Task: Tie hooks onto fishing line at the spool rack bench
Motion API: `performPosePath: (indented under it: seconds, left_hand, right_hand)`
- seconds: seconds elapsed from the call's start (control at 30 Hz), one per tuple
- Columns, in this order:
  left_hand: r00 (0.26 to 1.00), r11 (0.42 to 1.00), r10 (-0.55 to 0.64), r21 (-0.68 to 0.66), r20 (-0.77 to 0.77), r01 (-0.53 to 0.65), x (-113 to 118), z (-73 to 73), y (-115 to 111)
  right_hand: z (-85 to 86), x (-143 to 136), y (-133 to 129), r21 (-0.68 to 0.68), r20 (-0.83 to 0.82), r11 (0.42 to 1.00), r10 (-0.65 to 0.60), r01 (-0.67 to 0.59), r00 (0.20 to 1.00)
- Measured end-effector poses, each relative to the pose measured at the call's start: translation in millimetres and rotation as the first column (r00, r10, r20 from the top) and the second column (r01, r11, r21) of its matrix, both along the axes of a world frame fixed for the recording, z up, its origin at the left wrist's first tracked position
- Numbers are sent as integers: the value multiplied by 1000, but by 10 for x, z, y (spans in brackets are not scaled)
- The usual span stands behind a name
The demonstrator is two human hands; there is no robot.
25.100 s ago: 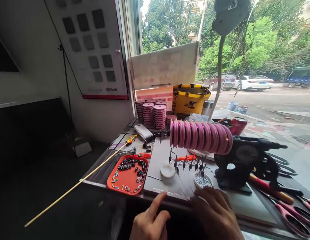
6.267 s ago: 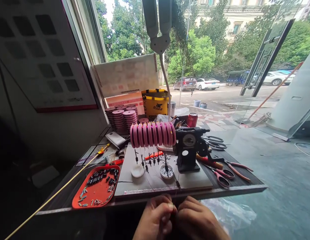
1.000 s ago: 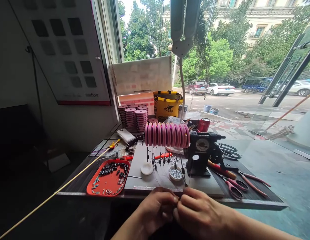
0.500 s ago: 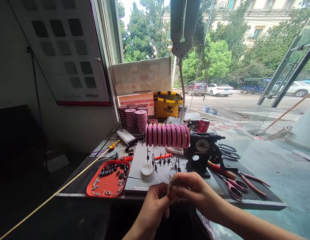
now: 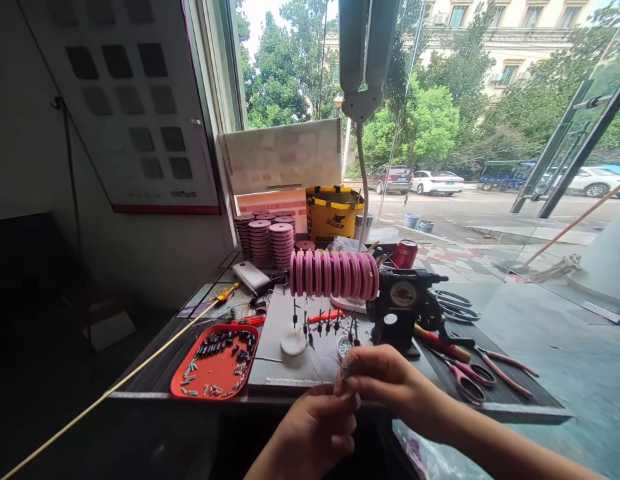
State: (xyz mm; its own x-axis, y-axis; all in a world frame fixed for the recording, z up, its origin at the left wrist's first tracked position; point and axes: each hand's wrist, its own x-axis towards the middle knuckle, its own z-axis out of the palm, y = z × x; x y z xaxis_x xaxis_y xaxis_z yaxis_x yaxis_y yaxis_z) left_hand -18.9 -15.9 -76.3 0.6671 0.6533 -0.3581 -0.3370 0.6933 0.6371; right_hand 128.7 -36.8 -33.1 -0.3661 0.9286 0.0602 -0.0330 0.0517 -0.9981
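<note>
My left hand (image 5: 324, 417) is closed at the front edge of the table, its fingertips meeting those of my right hand. My right hand (image 5: 380, 373) is pinched from the right, with thin pale lines running up from the fingers; what lies between the fingertips is too small to name. Above them, a row of pink spools (image 5: 335, 275) sits on a black crank machine (image 5: 403, 300), and small black weights (image 5: 320, 323) hang below on threads. A small bowl of beads (image 5: 345, 347) stands just behind my right hand. A white round disc (image 5: 293, 342) lies on the pale board (image 5: 270, 367).
A red tray (image 5: 215, 373) of small parts lies left, beside a long thin stick (image 5: 155, 357). Scissors (image 5: 470, 380) and pliers (image 5: 507, 373) lie right. Behind are stacked pink spools (image 5: 270, 243), a yellow bag (image 5: 334, 217), a red can (image 5: 405, 254) and a lamp arm (image 5: 363, 173).
My left hand has turned and shifted slightly right, its fingers curled more tightly beside my right hand. My right hand has hardly moved. The view has tilted slightly.
</note>
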Motion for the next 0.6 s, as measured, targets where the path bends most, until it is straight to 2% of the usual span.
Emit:
performPosePath:
  seconds: [0.13, 0.27, 0.33, 0.4, 0.5, 0.6]
  left_hand:
    - [999, 990, -7, 138, -44, 13, 7, -31, 53]
    - [995, 945, 2, 326, -103, 32, 6, -36, 103]
    - [994, 926, 12, 377, -110, 31, 8, -38, 98]
    - [994, 904, 47, 428, -94, -2, 17, -47, 75]
    - [989, 877, 129, 473, -68, -81, 38, -74, 35]
    - [975, 850, 191, 516, -117, -105, 61, -89, -4]
  right_hand:
    - [75, 66, -47, 57, 97, 993, 102, -108, 990]
    - [159, 120, -90, 37, 154, 968, 241, -250, 958]
    - [148, 127, -76, 35, 128, 974, 216, -222, 968]
    - [99, 122, -43, 4, 18, 987, 162, -162, 987]
    - [14, 99, 5, -124, -149, 986, 90, -109, 985]
    - [-23, 74, 23, -187, -158, 981, 20, -49, 987]
